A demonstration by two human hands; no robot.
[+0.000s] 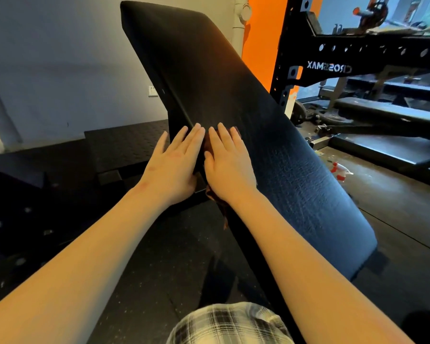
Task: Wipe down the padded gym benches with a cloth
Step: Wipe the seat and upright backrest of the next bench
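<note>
Right hand, grip spread, presses cloth on bench; left hand flat beside

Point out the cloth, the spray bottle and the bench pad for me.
cloth [206, 145], head view, strip showing between left hand [176, 160] and right hand [227, 162].
spray bottle [344, 170], head view, its pale body on the floor.
bench pad [233, 78], head view, middle of its black top face.
</note>
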